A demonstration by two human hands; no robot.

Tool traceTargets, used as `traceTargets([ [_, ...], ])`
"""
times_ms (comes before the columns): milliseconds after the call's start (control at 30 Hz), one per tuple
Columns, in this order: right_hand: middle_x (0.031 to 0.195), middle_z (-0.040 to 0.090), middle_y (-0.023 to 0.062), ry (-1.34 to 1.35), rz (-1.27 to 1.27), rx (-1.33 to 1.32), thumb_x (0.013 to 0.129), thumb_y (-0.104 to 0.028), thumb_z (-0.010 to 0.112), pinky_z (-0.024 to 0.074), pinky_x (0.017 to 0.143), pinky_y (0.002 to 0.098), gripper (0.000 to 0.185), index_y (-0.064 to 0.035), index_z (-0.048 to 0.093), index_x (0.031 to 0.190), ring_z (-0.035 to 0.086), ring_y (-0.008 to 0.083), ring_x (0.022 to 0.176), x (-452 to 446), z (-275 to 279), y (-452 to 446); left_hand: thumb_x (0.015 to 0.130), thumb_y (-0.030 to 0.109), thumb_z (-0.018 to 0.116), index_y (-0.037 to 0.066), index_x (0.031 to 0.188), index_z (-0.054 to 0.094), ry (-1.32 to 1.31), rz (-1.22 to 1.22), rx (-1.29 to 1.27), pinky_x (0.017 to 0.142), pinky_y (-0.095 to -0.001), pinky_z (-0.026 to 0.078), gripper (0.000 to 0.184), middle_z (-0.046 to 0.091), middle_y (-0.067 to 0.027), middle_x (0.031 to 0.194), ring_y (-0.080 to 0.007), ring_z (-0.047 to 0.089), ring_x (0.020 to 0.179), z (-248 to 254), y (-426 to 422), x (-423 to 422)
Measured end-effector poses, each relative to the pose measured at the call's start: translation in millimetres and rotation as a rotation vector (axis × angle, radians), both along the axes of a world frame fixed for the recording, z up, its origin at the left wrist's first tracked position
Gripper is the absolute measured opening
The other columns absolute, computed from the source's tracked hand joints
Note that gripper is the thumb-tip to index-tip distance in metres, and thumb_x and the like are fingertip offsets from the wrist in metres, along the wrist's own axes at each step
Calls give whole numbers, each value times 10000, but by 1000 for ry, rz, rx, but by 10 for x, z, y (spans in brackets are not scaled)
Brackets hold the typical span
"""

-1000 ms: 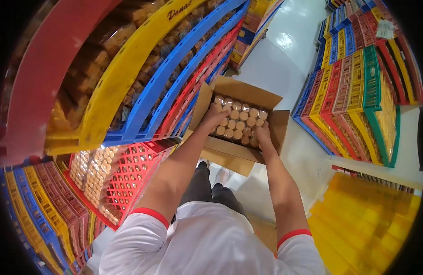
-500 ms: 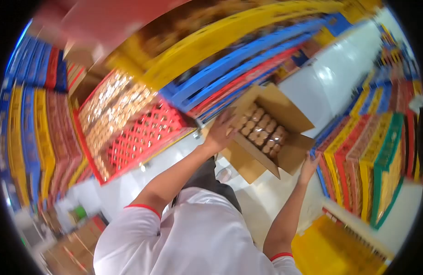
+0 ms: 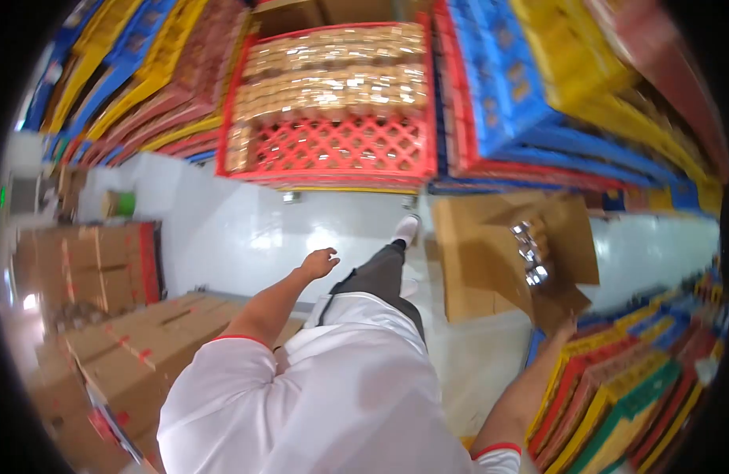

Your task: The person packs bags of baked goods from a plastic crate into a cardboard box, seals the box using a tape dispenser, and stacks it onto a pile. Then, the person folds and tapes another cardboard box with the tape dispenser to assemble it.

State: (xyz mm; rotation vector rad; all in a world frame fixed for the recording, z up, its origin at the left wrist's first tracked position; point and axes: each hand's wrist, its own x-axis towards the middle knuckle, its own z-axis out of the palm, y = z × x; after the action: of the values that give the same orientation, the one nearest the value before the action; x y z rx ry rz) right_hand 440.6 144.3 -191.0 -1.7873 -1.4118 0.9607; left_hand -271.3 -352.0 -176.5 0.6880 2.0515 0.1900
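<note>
1. Head view, hands: the left hand [image 3: 321,265] is empty, fingers loosely bent, held out over the pale floor [image 3: 309,229] well apart from the box, perhaps for balance in mid-step; the right hand [image 3: 566,332] is at the box's near flap, seemingly to steady or guide it, but blur hides its fingers, so I cannot tell whether it grips.

2. Head view, box: the open cardboard box [image 3: 471,261] is ahead and to the right, flaps spread, which leaves its contents reachable; shiny wrapped packs [image 3: 530,249] show inside, too blurred to count.

3. Head view, around: a red lattice crate [image 3: 333,175] ahead holds rows of clear-wrapped, golden-brown packs [image 3: 333,83]; coloured crates [image 3: 593,371] stand stacked at right, probably to save floor space; closed cartons [image 3: 135,340] are grouped at left.
</note>
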Motion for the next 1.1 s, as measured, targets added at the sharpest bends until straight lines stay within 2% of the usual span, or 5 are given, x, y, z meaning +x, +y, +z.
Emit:
traceTargets([
  [300, 1438, 547, 247, -549, -132, 486, 1057, -334, 572, 513, 1012, 482, 544, -3, 519, 1485, 591, 394, 1271, -1493, 1384, -241, 920, 278, 706, -7, 1489, 429, 545, 522, 200, 1059, -511, 469, 694, 578, -301, 1319, -475, 559, 1244, -266, -1213, -1004],
  [467, 1452, 537, 211, -374, 337, 674, 1079, -251, 476, 466, 1079, 450, 481, -7, 494, 1494, 597, 366, 1255, -3436, 2183, -786, 913, 172, 702, -25, 1527, 350, 822, 515, 386, 1170, -502, 371, 734, 420, -335, 1493, -491, 414, 1387, 69, -739, -2610],
  [733, 1272, 664, 162, -168, 917, 308, 1017, -25, 547, 511, 983, 361, 325, 3, 630, 1330, 658, 265, 1131, -6892, 2056, -1496, 773, 360, 865, 22, 1480, 381, 838, 486, 234, 1009, -548, 477, 921, 524, -273, 1323, -464, 507, 1223, -46, -160, -4170],
  [867, 1167, 694, 183, -80, 1092, 51, 1009, -110, 589, 540, 918, 399, 292, -81, 667, 1289, 695, 329, 1024, -7772, 1765, -2000, 711, 391, 909, 122, 1564, 308, 798, 610, -50, 983, -580, 513, 1078, 443, -228, 1372, -439, 459, 1293, 29, 136, -4158],
  [1100, 1322, 664, 181, 134, 1013, -584, 1015, -386, 635, 530, 966, 389, 524, -53, 557, 1412, 672, 301, 1170, -8729, 751, -2438, 836, 288, 827, 95, 1542, 347, 329, 987, 479, 1036, -495, 525, 876, 594, -232, 1342, -389, 630, 1206, -61, 263, -4011],
])
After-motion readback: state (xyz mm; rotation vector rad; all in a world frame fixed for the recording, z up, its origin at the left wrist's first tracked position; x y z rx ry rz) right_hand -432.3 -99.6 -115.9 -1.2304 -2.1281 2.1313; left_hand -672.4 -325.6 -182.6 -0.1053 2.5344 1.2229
